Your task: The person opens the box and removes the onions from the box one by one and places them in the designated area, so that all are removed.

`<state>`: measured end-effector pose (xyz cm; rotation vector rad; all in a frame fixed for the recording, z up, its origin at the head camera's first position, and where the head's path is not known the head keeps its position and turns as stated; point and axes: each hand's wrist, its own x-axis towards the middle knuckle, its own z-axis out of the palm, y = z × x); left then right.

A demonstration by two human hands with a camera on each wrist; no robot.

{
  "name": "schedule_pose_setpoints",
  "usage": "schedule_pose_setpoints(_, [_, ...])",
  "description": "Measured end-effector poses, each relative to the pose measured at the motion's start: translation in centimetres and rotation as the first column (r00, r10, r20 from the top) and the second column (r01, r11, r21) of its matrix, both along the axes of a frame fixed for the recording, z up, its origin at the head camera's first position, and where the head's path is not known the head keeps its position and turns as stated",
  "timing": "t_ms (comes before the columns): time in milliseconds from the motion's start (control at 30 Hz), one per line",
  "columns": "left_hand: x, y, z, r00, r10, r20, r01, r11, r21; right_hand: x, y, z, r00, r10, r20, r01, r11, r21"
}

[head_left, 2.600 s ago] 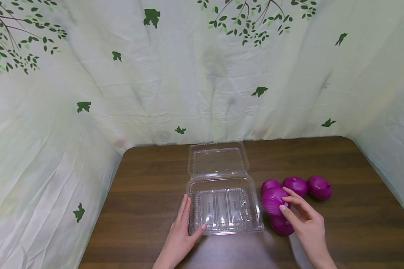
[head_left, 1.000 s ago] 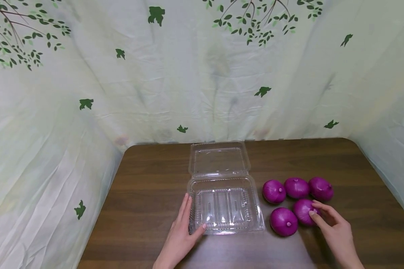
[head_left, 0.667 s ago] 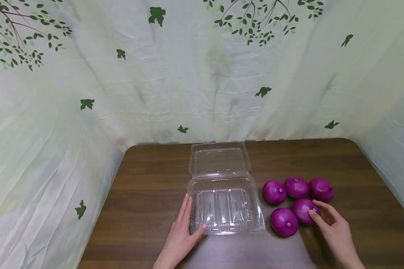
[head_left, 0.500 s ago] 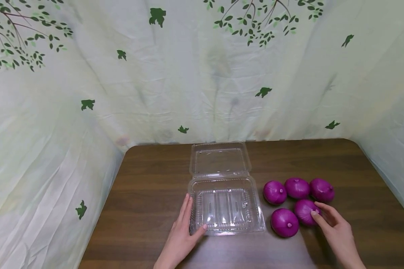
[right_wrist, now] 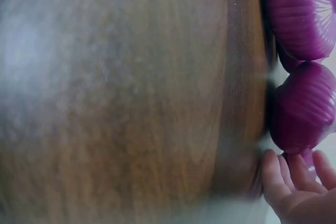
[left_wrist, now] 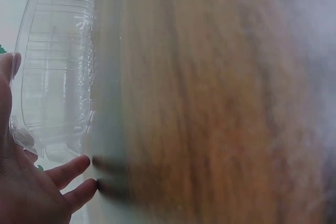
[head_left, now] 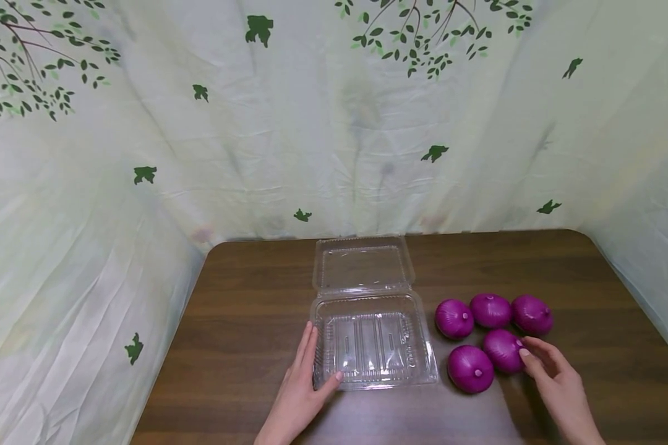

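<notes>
Five-sided fingers aside, my left hand (head_left: 297,389) lies at the left side of a clear plastic clamshell container (head_left: 367,346), thumb at its front rim and straight fingers along its outer wall. The container stands with its lid (head_left: 362,267) laid back. My right hand (head_left: 559,386) touches the right side of a purple onion (head_left: 501,352) with thumb and fingertips. In the right wrist view its loosely bent fingers (right_wrist: 272,169) sit right at the end of that onion. Another onion (head_left: 470,369) lies close to its left, stem end facing the front.
Behind these, three more purple onions sit in a row: a left one (head_left: 454,319), a middle one (head_left: 490,310) and a right one (head_left: 532,314). All rest on a dark wooden table (head_left: 245,309). A pale leaf-printed curtain (head_left: 334,123) hangs around its back and sides.
The right hand has lowered its onion from above the others to the table, right of the front onion. Its fingers have since eased toward the onion's right side. The left hand stays put.
</notes>
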<state>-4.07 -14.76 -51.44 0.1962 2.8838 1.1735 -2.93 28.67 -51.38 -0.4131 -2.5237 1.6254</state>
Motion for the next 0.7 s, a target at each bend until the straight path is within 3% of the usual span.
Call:
schedule_pose_setpoints(133, [0.0, 0.1, -0.1, 1.000, -0.009, -0.015, 0.009, 0.999, 0.032, 0.1, -0.3, 0.8, 0.999, -0.021, 0.031, 0.016, 0.990, 0.137])
schedule_pose_setpoints(333, [0.1, 0.1, -0.1, 1.000, -0.009, -0.009, 0.010, 0.997, 0.076, 0.1, -1.4, 1.8, 0.998, -0.044, 0.033, 0.036, 0.976, 0.213])
schedule_pose_setpoints(500, [0.1, 0.0, -0.1, 1.000, 0.006, -0.009, -0.005, 0.994, 0.107, 0.5, -3.1, 2.5, 0.993, -0.094, -0.073, 0.111, 0.953, 0.282])
schedule_pose_setpoints(600, [0.0, -0.2, 0.4, 0.999, 0.017, -0.035, -0.013, 0.994, 0.109, 0.5, -4.3, 3.2, 0.986, -0.057, -0.155, 0.100, 0.954, 0.282])
schedule_pose_setpoints(700, [-0.1, -0.5, 1.9, 0.996, 0.020, -0.087, -0.014, 0.997, 0.074, 0.5, -5.4, 4.2, 0.977, 0.007, -0.213, 0.052, 0.961, 0.271])
